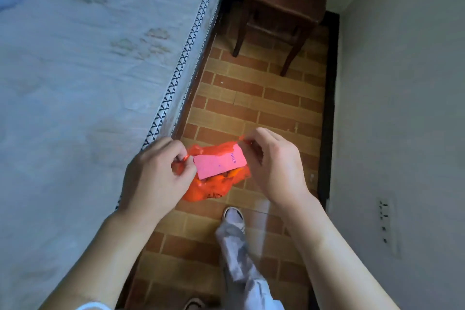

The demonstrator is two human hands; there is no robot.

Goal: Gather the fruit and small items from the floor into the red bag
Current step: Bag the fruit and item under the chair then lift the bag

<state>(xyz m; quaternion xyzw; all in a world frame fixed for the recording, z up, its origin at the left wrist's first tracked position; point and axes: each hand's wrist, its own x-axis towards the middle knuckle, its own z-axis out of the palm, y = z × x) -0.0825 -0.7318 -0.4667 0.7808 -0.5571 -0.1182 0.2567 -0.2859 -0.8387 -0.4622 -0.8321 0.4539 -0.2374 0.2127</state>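
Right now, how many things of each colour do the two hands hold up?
Red: 1, the red bag, gripped by the left hand and the right hand
Pink: 1, the pink card
Total: 2

Bag (214, 189) btwn hands, card (220, 162) on top; bed (100, 58) left, chair (281, 7) ahead.

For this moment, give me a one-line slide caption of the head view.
Both hands, left hand and right hand, pinch open the red bag, pink card at its mouth.
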